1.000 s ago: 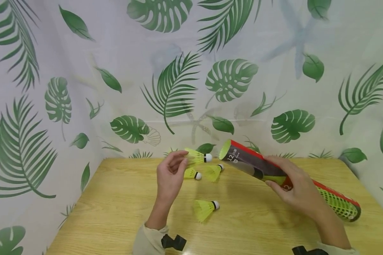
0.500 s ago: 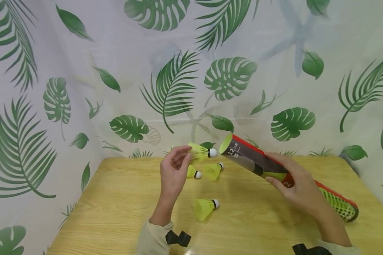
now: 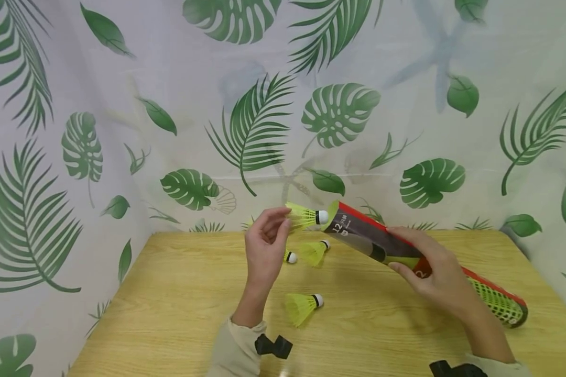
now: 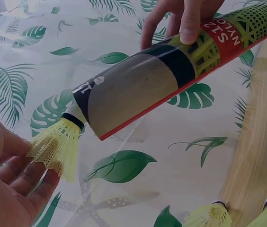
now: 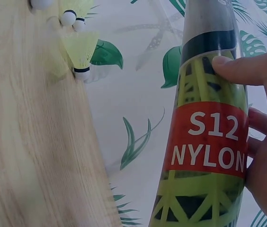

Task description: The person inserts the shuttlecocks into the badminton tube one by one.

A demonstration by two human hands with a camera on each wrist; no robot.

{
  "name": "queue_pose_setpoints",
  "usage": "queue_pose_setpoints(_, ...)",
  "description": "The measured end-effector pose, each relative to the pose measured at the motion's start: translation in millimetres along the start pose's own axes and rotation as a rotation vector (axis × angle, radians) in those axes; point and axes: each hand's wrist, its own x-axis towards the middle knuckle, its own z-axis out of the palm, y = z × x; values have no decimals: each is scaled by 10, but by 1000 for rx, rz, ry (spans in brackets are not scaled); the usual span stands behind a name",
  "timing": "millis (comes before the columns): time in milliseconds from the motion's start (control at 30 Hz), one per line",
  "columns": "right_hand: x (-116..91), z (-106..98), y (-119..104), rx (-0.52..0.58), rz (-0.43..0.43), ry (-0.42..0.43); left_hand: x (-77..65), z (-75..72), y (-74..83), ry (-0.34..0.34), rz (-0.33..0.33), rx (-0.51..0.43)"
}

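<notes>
My left hand (image 3: pixel 265 248) pinches a yellow shuttlecock (image 3: pixel 304 215) by the rim of its skirt, with the white cork pointing right. That cork sits at the open mouth of a shuttlecock tube (image 3: pixel 363 235); in the left wrist view the tube's rim partly hides it. My right hand (image 3: pixel 441 277) grips the tube around its middle and holds it tilted, mouth up and to the left. In the right wrist view the tube (image 5: pixel 209 137) shows a red band lettered "S12 NYLON", and yellow-green shapes show through its clear wall.
On the wooden table (image 3: pixel 179 303) lie more yellow shuttlecocks: one near the front (image 3: pixel 303 309), one farther back (image 3: pixel 315 253), and one partly behind the left hand, its white cork (image 3: pixel 291 257) showing. A leaf-patterned cloth (image 3: pixel 264 131) stands behind the table.
My left hand has moved right and slightly up with the shuttlecock, bringing its cork from beside the tube to the mouth. The right hand and the tube have barely shifted.
</notes>
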Motion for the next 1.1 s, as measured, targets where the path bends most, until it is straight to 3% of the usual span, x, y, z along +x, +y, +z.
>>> queue_pose_setpoints(300, -5, 32, 29, -20, -23, -1, -10, 22, -26, 13, -2, 9)
queue_pose_setpoints(667, -64, 55, 17, -64, -46, 61, -21, 16, -10, 25, -5, 21)
queue_pose_setpoints(1100, -137, 58, -53, -46, -28, 96, -41, 85, 2, 0, 45, 12)
